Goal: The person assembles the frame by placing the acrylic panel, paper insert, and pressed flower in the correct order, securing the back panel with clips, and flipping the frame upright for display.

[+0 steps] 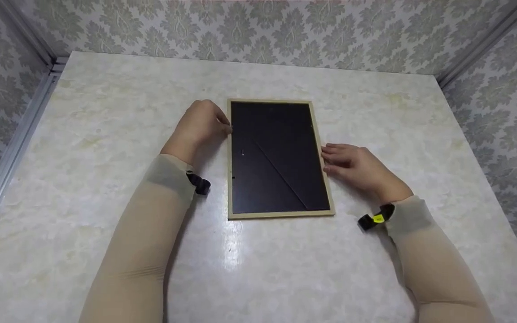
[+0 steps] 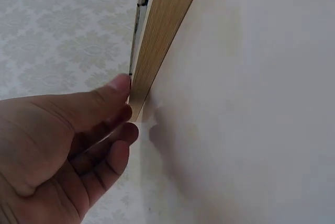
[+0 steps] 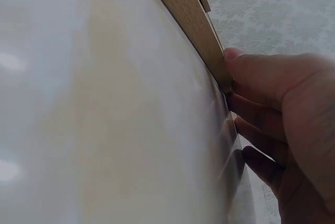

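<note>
A picture frame [image 1: 281,157] lies back side up on the table, showing its black backing board and light wooden rim. A slanted dark line, like the edge of a stand leg, crosses the board. At the frame's left edge, my left hand [image 1: 204,121] has its fingers curled and its thumb tip on the rim. The left wrist view shows this thumb against the wooden side [image 2: 162,25], with the index fingertip close below. My right hand [image 1: 350,163] rests beside the right edge, fingers fairly straight and touching the rim. Its thumb meets the wood [image 3: 196,20] in the right wrist view.
The pale marbled tabletop [image 1: 285,269] surrounds the picture frame. Patterned wall panels [image 1: 263,31] stand behind the table and at both sides, with metal rails [image 1: 20,134] along the left. A black wrist camera [image 1: 200,184] sits on the left wrist and another [image 1: 370,220] on the right.
</note>
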A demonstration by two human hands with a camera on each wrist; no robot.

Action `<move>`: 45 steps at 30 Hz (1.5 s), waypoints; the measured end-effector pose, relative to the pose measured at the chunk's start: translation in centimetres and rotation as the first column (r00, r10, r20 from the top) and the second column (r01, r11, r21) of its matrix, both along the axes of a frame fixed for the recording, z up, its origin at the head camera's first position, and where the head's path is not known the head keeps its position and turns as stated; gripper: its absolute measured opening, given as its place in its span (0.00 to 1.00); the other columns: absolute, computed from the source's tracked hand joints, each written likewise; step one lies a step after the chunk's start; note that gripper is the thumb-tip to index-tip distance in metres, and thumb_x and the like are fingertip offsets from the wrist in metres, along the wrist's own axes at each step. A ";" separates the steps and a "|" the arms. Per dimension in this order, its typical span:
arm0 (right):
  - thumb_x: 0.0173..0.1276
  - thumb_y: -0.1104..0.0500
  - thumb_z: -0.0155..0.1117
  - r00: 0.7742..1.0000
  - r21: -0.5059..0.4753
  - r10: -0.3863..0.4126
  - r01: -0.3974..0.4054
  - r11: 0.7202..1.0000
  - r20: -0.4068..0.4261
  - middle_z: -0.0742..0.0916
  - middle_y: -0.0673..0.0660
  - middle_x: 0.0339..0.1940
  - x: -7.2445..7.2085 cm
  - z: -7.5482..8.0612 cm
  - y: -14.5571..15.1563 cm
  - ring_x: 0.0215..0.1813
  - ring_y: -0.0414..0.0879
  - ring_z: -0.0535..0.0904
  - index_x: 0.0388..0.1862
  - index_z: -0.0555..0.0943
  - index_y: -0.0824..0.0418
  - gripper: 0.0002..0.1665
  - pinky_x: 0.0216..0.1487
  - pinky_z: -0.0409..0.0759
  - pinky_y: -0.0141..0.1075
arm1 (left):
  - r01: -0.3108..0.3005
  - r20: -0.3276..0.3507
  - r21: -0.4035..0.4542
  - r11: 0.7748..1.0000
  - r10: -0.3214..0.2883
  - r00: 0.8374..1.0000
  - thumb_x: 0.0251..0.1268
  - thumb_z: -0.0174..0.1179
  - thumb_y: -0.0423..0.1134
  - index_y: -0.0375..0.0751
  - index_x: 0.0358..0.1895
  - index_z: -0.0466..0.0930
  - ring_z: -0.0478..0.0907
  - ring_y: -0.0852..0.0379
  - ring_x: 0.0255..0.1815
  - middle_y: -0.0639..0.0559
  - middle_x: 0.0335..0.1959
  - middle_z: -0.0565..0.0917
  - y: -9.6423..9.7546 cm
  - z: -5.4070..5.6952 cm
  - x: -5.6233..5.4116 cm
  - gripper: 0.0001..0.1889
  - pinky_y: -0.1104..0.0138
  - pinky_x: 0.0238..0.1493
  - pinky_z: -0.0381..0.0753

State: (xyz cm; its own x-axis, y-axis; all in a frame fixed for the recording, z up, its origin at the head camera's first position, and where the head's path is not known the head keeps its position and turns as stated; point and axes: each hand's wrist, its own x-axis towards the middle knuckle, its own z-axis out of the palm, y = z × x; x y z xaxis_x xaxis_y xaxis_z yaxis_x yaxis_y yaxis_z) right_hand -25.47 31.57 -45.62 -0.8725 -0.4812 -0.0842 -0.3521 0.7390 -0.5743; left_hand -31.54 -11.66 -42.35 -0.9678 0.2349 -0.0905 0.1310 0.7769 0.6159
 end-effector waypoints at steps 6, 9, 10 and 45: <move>0.84 0.50 0.73 1.000 -0.006 0.004 -0.004 1.000 -0.014 0.82 0.56 0.84 -0.2 0.0 0.1 0.89 0.58 0.73 0.79 0.82 0.56 0.30 0.93 0.66 0.59 | 0.073 -0.072 -0.110 0.991 -0.081 0.994 0.71 0.79 0.37 0.38 0.47 0.99 0.87 0.38 0.68 0.42 0.54 0.97 -0.1 0.9 -1.0 0.08 0.49 0.82 0.79; 0.84 0.49 0.73 1.000 -0.008 0.002 -0.002 1.000 -0.014 0.82 0.56 0.84 -0.2 -0.1 0.1 0.89 0.58 0.73 0.79 0.82 0.55 0.30 0.93 0.66 0.60 | 0.111 -0.092 -0.141 0.984 -0.124 0.988 0.68 0.81 0.36 0.38 0.48 0.99 0.86 0.38 0.67 0.42 0.54 0.97 -0.1 1.2 -1.3 0.09 0.49 0.83 0.78; 0.84 0.49 0.73 1.000 -0.008 0.000 0.000 1.000 -0.014 0.82 0.56 0.84 -0.2 -0.1 0.1 0.89 0.58 0.72 0.79 0.82 0.55 0.30 0.93 0.66 0.59 | 0.120 -0.098 -0.148 0.982 -0.136 0.986 0.67 0.81 0.35 0.38 0.48 0.99 0.86 0.38 0.66 0.42 0.54 0.97 -0.1 1.2 -1.3 0.09 0.49 0.83 0.78; 0.84 0.48 0.72 0.999 0.001 0.031 -0.031 1.000 -0.022 0.82 0.55 0.84 -0.2 -0.1 0.3 0.90 0.58 0.71 0.79 0.82 0.54 0.30 0.92 0.66 0.61 | 0.238 -0.104 -0.316 0.918 -0.283 0.954 0.68 0.74 0.23 0.39 0.45 0.98 0.89 0.43 0.57 0.44 0.50 0.97 2.1 2.1 -1.5 0.09 0.51 0.63 0.92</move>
